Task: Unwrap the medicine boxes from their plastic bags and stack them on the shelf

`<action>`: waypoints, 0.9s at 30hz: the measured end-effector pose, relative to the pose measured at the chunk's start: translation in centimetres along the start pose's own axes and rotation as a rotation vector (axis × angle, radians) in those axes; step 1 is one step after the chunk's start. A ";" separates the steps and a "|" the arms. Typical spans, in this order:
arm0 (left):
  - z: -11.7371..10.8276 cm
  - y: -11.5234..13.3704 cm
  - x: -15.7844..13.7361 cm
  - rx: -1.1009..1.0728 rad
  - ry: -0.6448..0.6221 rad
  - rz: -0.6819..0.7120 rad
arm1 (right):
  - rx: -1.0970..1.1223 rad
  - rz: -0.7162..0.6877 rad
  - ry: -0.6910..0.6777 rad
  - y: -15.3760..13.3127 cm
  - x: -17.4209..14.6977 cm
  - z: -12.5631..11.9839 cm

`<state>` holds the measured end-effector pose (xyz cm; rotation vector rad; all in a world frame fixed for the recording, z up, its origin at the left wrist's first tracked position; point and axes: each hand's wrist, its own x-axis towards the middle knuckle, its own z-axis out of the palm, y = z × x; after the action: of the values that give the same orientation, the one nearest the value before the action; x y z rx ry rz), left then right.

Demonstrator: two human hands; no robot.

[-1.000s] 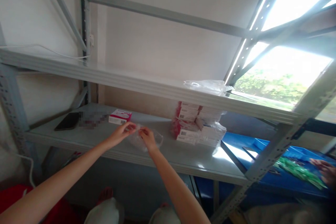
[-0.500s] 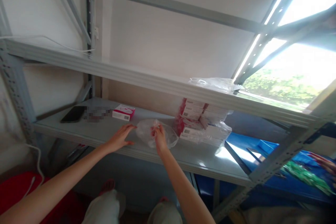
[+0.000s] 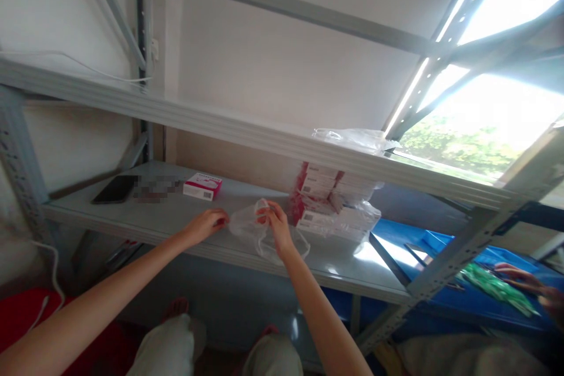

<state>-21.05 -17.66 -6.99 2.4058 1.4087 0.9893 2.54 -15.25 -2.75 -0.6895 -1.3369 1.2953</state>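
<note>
- Two hands are working at one clear bag [image 3: 247,224] over the front part of the lower shelf [image 3: 171,217].
- Your right hand [image 3: 275,224] is curling its fingers onto the film at the bag's upper edge; thumb and fingers appear to be clamping it.
- Your left hand [image 3: 207,227] is bringing its fingertips together at the bag's left edge; you cannot tell here whether they are catching the film.
- The bag is hanging loose and crumpled between your hands, with a fold spreading below your right hand. No box is showing inside it.
- Completed, as far as is showing: the stack [image 3: 315,205] to the right is standing in clear film, near your right hand but apart from it.
- Outstanding, by judgement: the handling of the bag is appearing unfinished, as both hands are engaging it.
- One pink-and-white box [image 3: 202,186] is sitting alone behind your left hand, outside the bag and untouched.
- A phone [image 3: 115,189] is lying at the shelf's left end.
- At far right, a co-worker's hand [image 3: 520,278] is reaching over a green bundle [image 3: 496,289].
</note>
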 end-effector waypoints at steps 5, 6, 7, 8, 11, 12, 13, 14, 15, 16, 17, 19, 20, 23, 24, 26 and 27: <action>1.2 1.0 -0.8 -0.192 0.216 -0.212 | 0.050 0.043 0.058 -0.4 -0.3 -0.8; 1.6 1.3 -0.7 -0.267 0.225 -0.291 | 0.067 0.050 0.059 -0.4 -0.4 -0.7; 2.0 1.5 -0.5 -0.352 0.195 -0.370 | 0.085 0.054 0.062 -0.4 -0.6 -0.4; 2.3 1.8 -0.1 -0.437 0.137 -0.435 | 0.103 0.055 0.067 -0.4 -0.8 -0.1; 3.0 2.2 0.9 -0.598 0.021 -0.489 | 0.137 0.038 0.079 -0.4 -1.3 0.8; 3.2 2.3 1.2 -0.612 0.029 -0.474 | 0.141 0.031 0.078 -0.4 -1.5 1.0; 3.2 2.2 1.4 -0.623 0.047 -0.457 | 0.145 0.023 0.078 -0.5 -1.6 1.1; 3.3 2.0 1.5 -0.638 0.060 -0.443 | 0.147 0.014 0.081 -0.5 -1.7 1.1; 3.3 1.8 1.5 -0.658 0.062 -0.432 | 0.148 0.004 0.089 -0.6 -1.8 1.0; 3.3 1.5 1.4 -0.675 0.061 -0.426 | 0.145 -0.008 0.100 -0.6 -1.8 0.7; 3.2 1.0 1.3 -0.680 0.072 -0.427 | 0.136 -0.020 0.115 -0.7 -1.8 0.4; 2.9 0.1 0.9 -0.642 0.128 -0.442 | 0.091 -0.040 0.155 -0.8 -1.8 -0.5; 2.7 -0.5 0.7 -0.603 0.150 -0.445 | 0.058 -0.050 0.176 -0.9 -1.7 -1.0; 1.5 -1.6 0.3 -0.462 0.123 -0.391 | -0.054 -0.073 0.195 -1.0 -1.6 -2.4; 1.1 -1.7 0.1 -0.416 0.094 -0.363 | -0.088 -0.072 0.179 -1.0 -1.5 -2.8; 0.1 -1.4 -0.2 -0.343 0.063 -0.322 | -0.137 -0.058 0.147 -1.0 -1.5 -3.3; -0.3 -0.9 -0.5 -0.312 0.086 -0.304 | -0.152 -0.050 0.140 -1.0 -1.5 -3.5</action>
<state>-22.07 -17.61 -7.36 1.8845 1.4660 1.1438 6.47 -15.81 -2.93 -0.8315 -1.3388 1.0936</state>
